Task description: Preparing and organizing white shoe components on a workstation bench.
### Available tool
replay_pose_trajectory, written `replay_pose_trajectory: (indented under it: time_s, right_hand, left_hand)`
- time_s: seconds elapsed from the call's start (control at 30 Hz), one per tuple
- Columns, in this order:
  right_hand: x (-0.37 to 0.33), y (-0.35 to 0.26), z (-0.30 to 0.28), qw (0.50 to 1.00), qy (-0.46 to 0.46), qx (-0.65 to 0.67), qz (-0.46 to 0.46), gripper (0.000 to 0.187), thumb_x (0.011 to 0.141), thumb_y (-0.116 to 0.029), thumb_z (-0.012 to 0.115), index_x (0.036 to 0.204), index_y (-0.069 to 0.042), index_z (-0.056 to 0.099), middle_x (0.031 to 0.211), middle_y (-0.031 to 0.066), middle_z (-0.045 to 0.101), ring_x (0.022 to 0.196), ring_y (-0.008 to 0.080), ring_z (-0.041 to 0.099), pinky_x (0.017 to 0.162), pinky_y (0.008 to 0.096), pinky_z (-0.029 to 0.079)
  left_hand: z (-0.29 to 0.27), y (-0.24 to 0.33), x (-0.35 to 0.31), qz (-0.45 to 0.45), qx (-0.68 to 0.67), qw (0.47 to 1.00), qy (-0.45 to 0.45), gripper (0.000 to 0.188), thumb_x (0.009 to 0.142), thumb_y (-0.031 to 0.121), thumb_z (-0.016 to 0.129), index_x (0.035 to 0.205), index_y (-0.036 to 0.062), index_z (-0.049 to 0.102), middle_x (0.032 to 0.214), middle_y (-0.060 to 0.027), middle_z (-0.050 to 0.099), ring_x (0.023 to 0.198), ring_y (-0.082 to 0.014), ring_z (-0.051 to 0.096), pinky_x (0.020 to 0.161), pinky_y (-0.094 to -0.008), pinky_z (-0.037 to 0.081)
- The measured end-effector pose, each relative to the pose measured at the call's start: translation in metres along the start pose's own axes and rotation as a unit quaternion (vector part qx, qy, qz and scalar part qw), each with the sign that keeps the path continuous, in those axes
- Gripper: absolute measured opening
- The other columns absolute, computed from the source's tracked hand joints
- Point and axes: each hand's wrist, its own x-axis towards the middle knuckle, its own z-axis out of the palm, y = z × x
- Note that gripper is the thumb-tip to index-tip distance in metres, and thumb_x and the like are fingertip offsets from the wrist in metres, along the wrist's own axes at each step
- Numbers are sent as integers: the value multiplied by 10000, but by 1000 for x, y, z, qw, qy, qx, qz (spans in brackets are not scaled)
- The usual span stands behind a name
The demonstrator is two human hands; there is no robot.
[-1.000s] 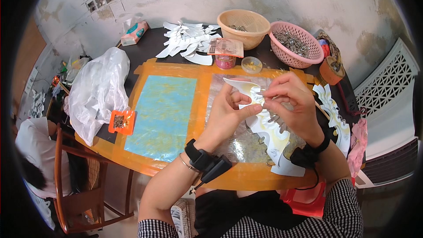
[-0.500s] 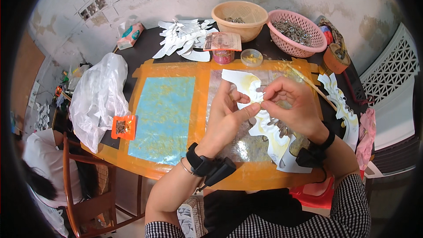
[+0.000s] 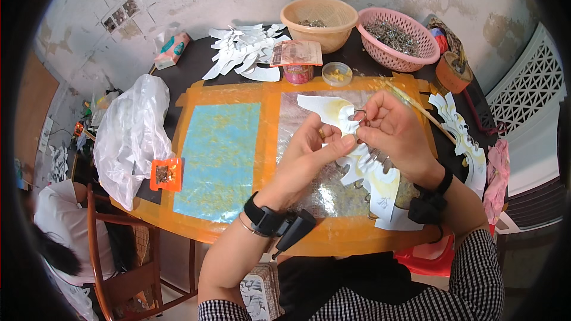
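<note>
Above the table I hold a white scalloped strip (image 3: 380, 185) smeared with yellow glue; it runs from upper left to lower right. My left hand (image 3: 315, 147) pinches its edge near the upper part between thumb and fingers. My right hand (image 3: 389, 134) is closed at the same spot, thumb and fingertips around a small metal ring (image 3: 360, 113) at the strip's edge. More metal pieces sit along the strip below, partly hidden by my right hand. Another white piece (image 3: 399, 220) lies under the strip's lower end.
At the back stand a peach basin (image 3: 321, 9) and a pink basket (image 3: 410, 53) of metal pieces, beside white cutouts (image 3: 244, 53). A glue dish (image 3: 337, 74), a stick (image 3: 419, 107), a finished-looking strip (image 3: 455, 125) and a plastic bag (image 3: 134, 137) surround me. A person (image 3: 62, 226) sits left.
My right fingers have lifted a little, and a metal ring now shows in them. The strip has shifted and tilted slightly in my hands. The whole view has moved slightly.
</note>
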Motion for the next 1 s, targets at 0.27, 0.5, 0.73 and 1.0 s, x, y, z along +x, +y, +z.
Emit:
replay_pose_trajectory:
  time_s: [0.27, 0.5, 0.73, 1.0]
  right_hand:
    - [1, 3, -4, 999, -28, -36, -18, 225, 843, 43, 646, 987, -20, 485, 929, 45, 597, 826, 67, 588, 728, 197, 486]
    - [4, 4, -6, 996, -74, -17, 38, 224, 914, -72, 646, 1090, -14, 519, 946, 40, 612, 845, 68, 592, 746, 196, 479]
    - [0, 14, -12, 972, -174, -154, 46, 199, 922, -192, 670, 963, -10, 601, 840, -3, 615, 755, 38, 548, 656, 218, 443]
    - [2, 21, -8, 976, -183, -108, 46, 199, 911, -191, 684, 834, -17, 626, 729, -37, 564, 679, 18, 478, 587, 208, 376]
  left_hand:
    - [1, 0, -1, -34, 301, 951, 54, 345, 866, 300, 750, 924, -13, 617, 846, -19, 617, 823, -39, 544, 645, -208, 451]
    - [4, -10, 2, 86, 135, 985, 64, 267, 921, 250, 682, 922, -16, 679, 808, -8, 656, 703, -44, 557, 629, -215, 446]
    - [-2, 1, -2, 40, 52, 994, 85, 151, 924, 197, 661, 928, 46, 665, 847, -14, 673, 758, -55, 585, 669, -231, 443]
    - [-3, 0, 1, -58, -73, 989, 112, 240, 919, 316, 632, 994, 88, 623, 896, -16, 643, 765, -104, 596, 673, -265, 463]
